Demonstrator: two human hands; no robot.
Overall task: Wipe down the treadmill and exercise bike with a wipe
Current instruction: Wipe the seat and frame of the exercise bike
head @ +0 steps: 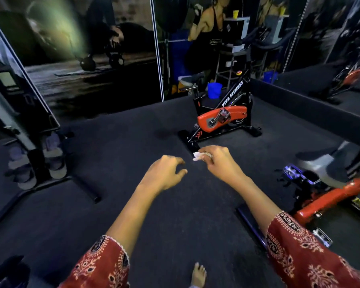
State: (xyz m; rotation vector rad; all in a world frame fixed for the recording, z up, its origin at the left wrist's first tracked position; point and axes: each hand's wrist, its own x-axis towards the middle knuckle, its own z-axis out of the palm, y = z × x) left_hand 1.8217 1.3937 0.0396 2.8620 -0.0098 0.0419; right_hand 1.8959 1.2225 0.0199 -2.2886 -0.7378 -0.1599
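Note:
My right hand grips a small crumpled white wipe in front of me, above the dark floor. My left hand hangs beside it with loosely curled fingers and holds nothing. A black and red exercise bike stands a few steps ahead, just beyond the wipe. A second red and black exercise bike with a grey saddle is close at my right. A grey slanted machine frame, possibly the treadmill, stands at the left edge.
Dark carpet covers the floor between the machines. Sandals lie by the left frame. A blue bucket sits behind the far bike. Mirrors and wall posters line the back and right. My bare foot shows at the bottom.

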